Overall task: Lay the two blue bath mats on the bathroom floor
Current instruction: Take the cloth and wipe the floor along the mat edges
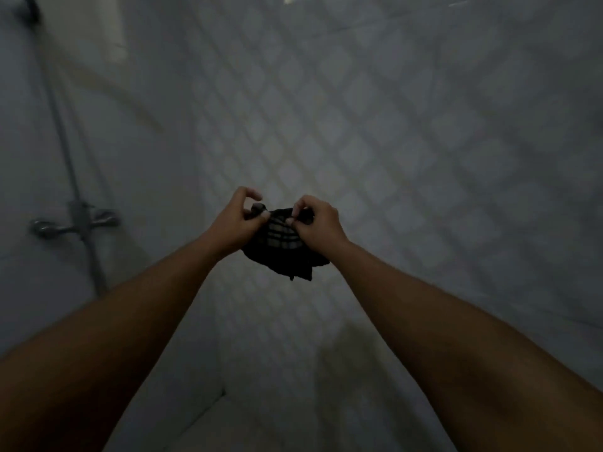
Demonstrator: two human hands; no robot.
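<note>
The room is dim and the picture is blurred. Both my arms reach forward at chest height. Between them hangs a small dark cloth (282, 252) with pale check stripes, bunched up. My left hand (239, 220) pinches its upper left edge between thumb and fingers. My right hand (315, 223) pinches the upper right edge, fingers curled over the fabric. The lower part of the cloth droops below my hands. No blue bath mat shows in this view.
A tiled wall (375, 132) with a diamond pattern stands straight ahead. On the left wall sit a shower mixer tap (75, 223) and a vertical riser pipe (62, 132). The pale floor (267, 415) shows at the bottom between my arms.
</note>
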